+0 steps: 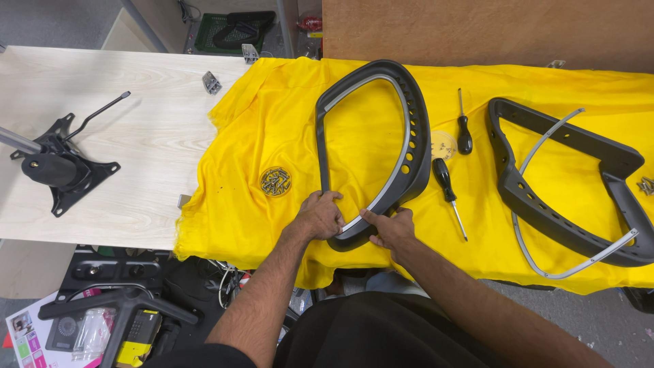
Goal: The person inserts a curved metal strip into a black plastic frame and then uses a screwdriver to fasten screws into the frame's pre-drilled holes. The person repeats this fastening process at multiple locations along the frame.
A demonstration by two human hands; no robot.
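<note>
A dark grey plastic chair armrest frame [415, 129] with a silver metal strip along its inner edge lies on the yellow cloth [272, 129]. My left hand [319, 217] grips the frame's near left corner. My right hand [392, 228] presses on the near end of the frame, thumb on the metal strip. A second, similar frame [545, 204] with a loose silver strip lies to the right, out of reach of both hands.
Two black-handled screwdrivers [446, 185] [464, 136] lie right of the held frame. A round dish of screws [275, 181] sits left of my hands. A black chair tilt mechanism [58, 167] rests on the pale wood table [136, 136]. Tools and boxes clutter the floor below.
</note>
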